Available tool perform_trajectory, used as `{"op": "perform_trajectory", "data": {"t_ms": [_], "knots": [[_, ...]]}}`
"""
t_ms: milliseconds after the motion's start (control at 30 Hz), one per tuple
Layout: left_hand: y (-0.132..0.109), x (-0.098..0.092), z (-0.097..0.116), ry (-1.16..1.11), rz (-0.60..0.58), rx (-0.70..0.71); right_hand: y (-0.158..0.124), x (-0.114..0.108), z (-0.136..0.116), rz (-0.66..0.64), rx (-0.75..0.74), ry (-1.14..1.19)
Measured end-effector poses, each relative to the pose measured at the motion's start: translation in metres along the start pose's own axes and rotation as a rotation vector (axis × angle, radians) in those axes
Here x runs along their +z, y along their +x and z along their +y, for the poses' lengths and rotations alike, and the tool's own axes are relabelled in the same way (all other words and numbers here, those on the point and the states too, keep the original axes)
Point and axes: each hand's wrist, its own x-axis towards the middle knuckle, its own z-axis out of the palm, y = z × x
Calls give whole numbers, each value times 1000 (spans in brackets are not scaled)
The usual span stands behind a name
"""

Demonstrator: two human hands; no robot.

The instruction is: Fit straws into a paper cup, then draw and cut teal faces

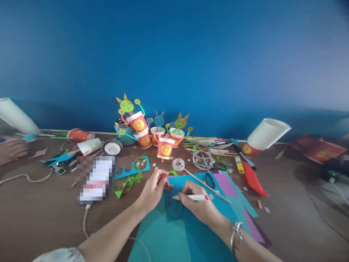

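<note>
My right hand grips a white marker with a red end, its tip resting at a sheet of blue paper. On the sheet a round face with small circles above it is drawn in dark lines. My left hand lies at the sheet's upper left edge, thumb and fingers pinched on a small red marker cap. Just beyond my hands are a tape roll and a thin wooden stick. Black-handled scissors lie partly hidden near my right hand.
Red paper cups with paper rabbit figures stand by the blue wall. A phone with a cable lies left, near green paper scraps. A glue stick and stacked cups are right. Another person's hand is far left.
</note>
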Motion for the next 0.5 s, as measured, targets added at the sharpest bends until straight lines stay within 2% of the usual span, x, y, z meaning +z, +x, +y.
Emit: {"op": "perform_trajectory", "data": {"t_ms": [300,500], "knots": [[0,0,-2,2,9,0,-1,-1,-4,-54,4,-25],[0,-1,-1,0,6,0,-1,1,-2,-26,18,25]]}}
